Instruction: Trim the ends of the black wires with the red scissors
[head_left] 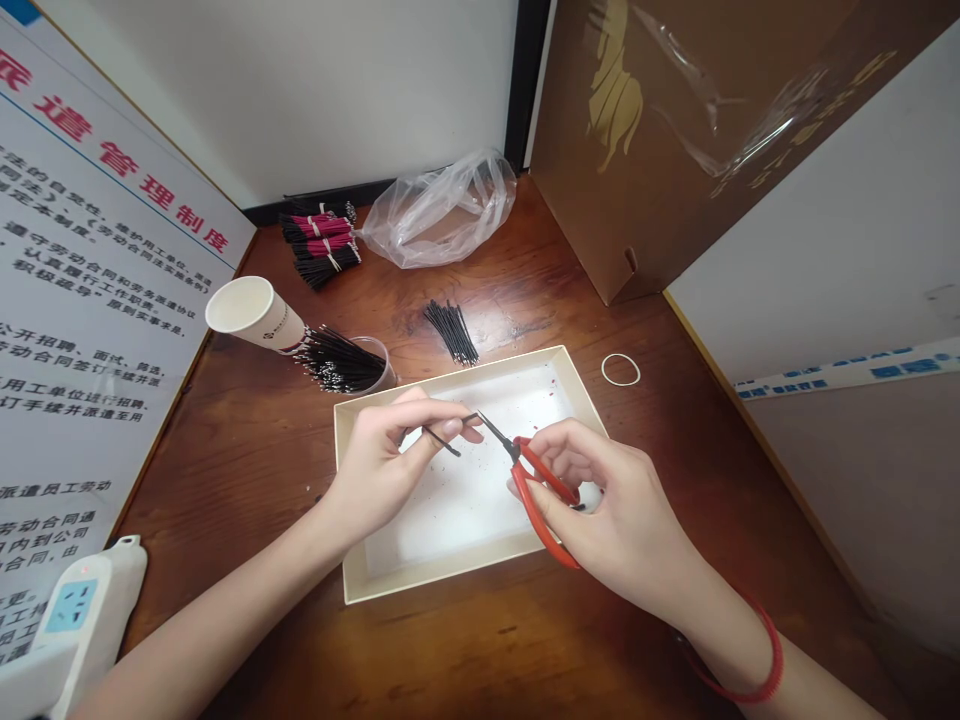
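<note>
Over a shallow white box point(457, 500), my left hand point(386, 455) pinches a short black wire point(442, 442) between thumb and fingers. One end of the wire points right, and another black length sticks out below the thumb. My right hand point(607, 490) is wrapped round the red handles of a pair of scissors point(536, 490). Their dark, narrow blades reach up-left, with the tips at the wire's right end. The blades look nearly closed. Small dark and red scraps lie on the box floor.
Behind the box lies a loose pile of black wires point(451, 332). A clear cup of black wires point(349, 362) lies by a tilted paper cup point(251, 310). Further back are bundled wires point(321, 240) and a plastic bag point(442, 210). A rubber band point(621, 370) and brown carton point(637, 150) are right.
</note>
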